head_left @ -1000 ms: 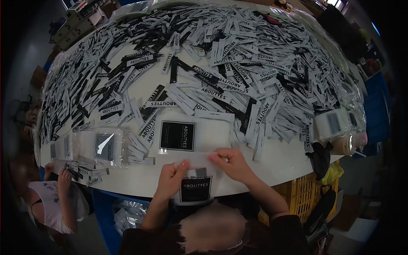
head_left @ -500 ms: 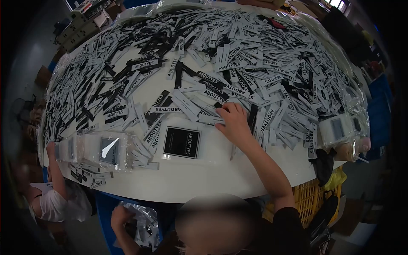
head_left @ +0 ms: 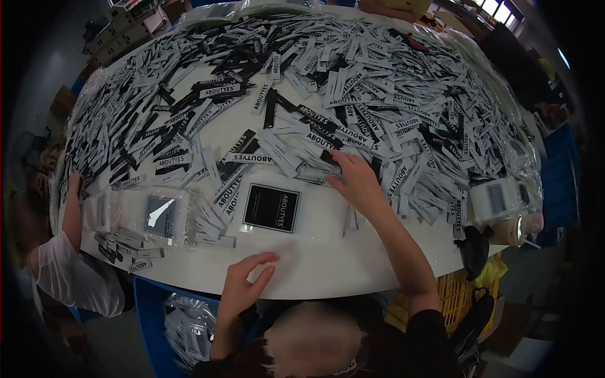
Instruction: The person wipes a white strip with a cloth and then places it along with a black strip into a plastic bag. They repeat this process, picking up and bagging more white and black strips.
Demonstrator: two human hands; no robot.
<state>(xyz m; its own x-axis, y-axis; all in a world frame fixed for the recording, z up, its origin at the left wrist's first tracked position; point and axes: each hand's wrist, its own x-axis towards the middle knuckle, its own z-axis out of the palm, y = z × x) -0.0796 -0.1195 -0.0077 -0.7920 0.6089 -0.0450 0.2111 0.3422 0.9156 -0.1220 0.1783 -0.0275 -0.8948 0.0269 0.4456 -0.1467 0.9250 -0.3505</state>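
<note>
My left hand (head_left: 247,283) hovers over the near table edge, its thumb and forefinger apart and holding nothing. My right hand (head_left: 357,183) lies by the near side of the stick packets (head_left: 324,142), fingertips touching them, with a gap between thumb and fingers. These slim packets are black or white and printed ABOUTYES. Left of my right hand, a clear plastic bag (head_left: 312,214) with a black ABOUTYES label (head_left: 271,208) lies flat on the white table (head_left: 189,271).
Loose packets cover much of the table. Filled clear bags (head_left: 129,217) lie at the left. A blue bin (head_left: 148,321) holding bags stands below the edge. A drink cup (head_left: 507,230) is at the right. A co-worker's arm (head_left: 74,211) reaches in from the left.
My left hand has risen from the blue bin to above the table edge, leaving a bag in the bin. My right hand has shifted slightly right. The co-worker's arm has moved up.
</note>
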